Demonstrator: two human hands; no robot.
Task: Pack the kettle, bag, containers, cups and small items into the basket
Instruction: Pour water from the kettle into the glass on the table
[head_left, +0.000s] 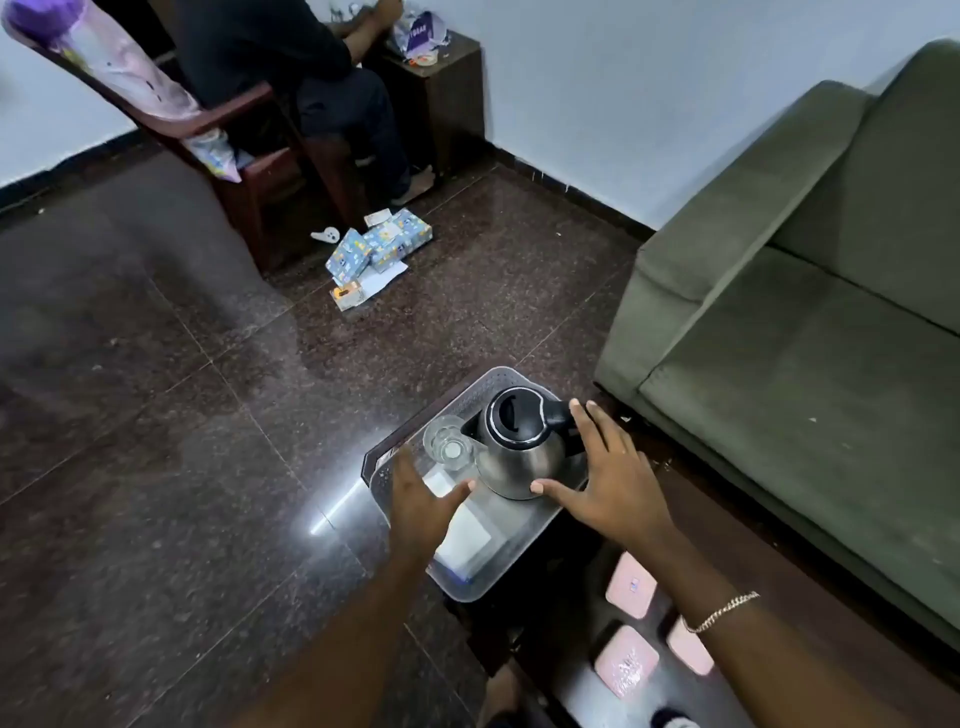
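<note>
Dark polished floor fills most of the view, with a green sofa (810, 291) at one side, and just beside the sofa's front corner stands a low dark table (582, 623) that carries our basket (498, 582). We take the kettle (519, 447) as our landmark. It stands upright inside the basket, at the far end, with its black lid on top and its handle pointing toward the sofa.

Our right hand (608, 483) is spread wide around the kettle: the thumb touches the steel body low on the near side, and the fingers reach up to the handle. It does not close on anything yet, as far as we can see. Our left hand (421, 499) is also open and holds nothing; it hovers over the basket on the kettle's other side, near a glass cup (449, 444) that stands touching or just beside the spout.

Nearer to us than the kettle, pink items (631, 584) lie on the table outside the basket. We judge the right hand is closer to them.
</note>
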